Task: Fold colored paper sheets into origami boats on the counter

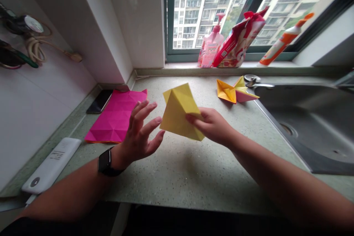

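A folded piece of yellow paper (179, 110) is held up above the counter, its faces creased into angled planes. My right hand (210, 123) grips its right edge, the thumb on the near face and the other fingers mostly hidden behind it. My left hand (142, 131) is open just left of the paper, fingers spread, with the fingertips close to its left corner; whether they touch it I cannot tell. Left of that hand lies a stack of creased pink paper (116, 116). Toward the back right of the counter sits a folded yellow, orange and pink paper piece (228, 91).
A dark phone (100, 101) and a white power bank (52, 164) lie on the counter's left side. A metal sink (318, 118) borders the right. On the window sill stand a pink pump bottle (210, 46), a red packet (240, 40) and an orange-white bottle (282, 44).
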### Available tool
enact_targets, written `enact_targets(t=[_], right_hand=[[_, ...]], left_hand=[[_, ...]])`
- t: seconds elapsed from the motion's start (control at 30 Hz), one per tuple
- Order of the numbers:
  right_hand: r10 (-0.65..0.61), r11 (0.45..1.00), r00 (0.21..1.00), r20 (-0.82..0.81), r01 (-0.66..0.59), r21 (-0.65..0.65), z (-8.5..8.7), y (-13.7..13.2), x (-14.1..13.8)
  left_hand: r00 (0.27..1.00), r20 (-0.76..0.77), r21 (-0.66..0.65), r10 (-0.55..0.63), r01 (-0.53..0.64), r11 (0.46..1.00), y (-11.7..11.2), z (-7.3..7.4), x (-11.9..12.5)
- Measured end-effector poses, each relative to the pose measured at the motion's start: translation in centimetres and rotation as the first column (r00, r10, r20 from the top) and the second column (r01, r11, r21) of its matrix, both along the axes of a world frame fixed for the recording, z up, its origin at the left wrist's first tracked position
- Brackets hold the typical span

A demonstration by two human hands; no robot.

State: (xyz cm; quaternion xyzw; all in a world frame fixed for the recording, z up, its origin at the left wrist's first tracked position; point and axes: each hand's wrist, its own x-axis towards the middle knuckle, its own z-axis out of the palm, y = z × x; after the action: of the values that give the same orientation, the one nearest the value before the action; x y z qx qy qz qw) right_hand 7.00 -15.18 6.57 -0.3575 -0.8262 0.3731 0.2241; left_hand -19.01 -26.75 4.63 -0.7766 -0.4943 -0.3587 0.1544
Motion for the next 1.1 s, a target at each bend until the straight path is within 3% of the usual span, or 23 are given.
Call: enact_targets(t=[0.13,0.2,0.3,0.37,0.47,0.63,0.8,0.9,0.97,1.03,1.1], right_hand=[[-0.224,0.898,0.933,-0.280,0.086,-0.432,-1.4,1.1,-0.6],[-0.283,0.833,0.922,-0.265,0.099,-0.544,-2.7,1.5,-1.3],[-0.301,0.766,0.930,-0.212,0.103,-0.634,-4.4,1.8,-2.1],[-0.346,0.758,0.921,-0.180,0.161,-0.632,-5.0,1.9,-2.2],[-0.340,0.781,0.933,-0.119,0.209,-0.589,-4.9,2.0,-2.0],[-0.283,0.777,0.953,-0.107,0.163,-0.608,-4.0,1.6,-2.0],[-0.279,0.712,0.946,-0.165,0.089,-0.696,-3.4,0.7,-2.7],[-0.238,0.714,0.954,-0.185,0.042,-0.699,-3.5,0.7,-2.8],[-0.254,0.737,0.953,-0.167,0.079,-0.671,-3.9,1.3,-2.5],[-0.299,0.801,0.943,-0.144,0.166,-0.576,-4.5,2.4,-1.8],[-0.326,0.905,0.939,-0.112,0.275,-0.325,-5.2,3.5,-0.9]], left_hand=[[0.966,-0.133,-0.151,-0.221,0.201,0.968,0.4,-0.7,0.3],[0.940,-0.154,-0.293,-0.306,0.252,0.922,0.8,-1.4,0.6],[0.932,-0.115,-0.451,-0.342,0.258,0.854,1.3,-2.6,1.0],[0.944,-0.086,-0.479,-0.318,0.241,0.844,1.5,-3.3,1.2],[0.967,-0.054,-0.448,-0.250,0.201,0.871,1.7,-3.6,1.4],[0.982,-0.059,-0.370,-0.179,0.145,0.918,1.9,-3.0,1.0],[0.977,-0.130,-0.366,-0.167,0.109,0.924,1.7,-2.5,1.1],[0.979,-0.142,-0.396,-0.145,0.078,0.915,1.6,-2.2,1.4],[0.983,-0.149,-0.405,-0.105,0.036,0.913,1.7,-2.1,1.4],[0.987,-0.152,-0.394,-0.046,-0.018,0.919,1.9,-2.3,1.1],[0.992,-0.127,-0.388,-0.004,-0.046,0.920,2.2,-2.5,0.6]])
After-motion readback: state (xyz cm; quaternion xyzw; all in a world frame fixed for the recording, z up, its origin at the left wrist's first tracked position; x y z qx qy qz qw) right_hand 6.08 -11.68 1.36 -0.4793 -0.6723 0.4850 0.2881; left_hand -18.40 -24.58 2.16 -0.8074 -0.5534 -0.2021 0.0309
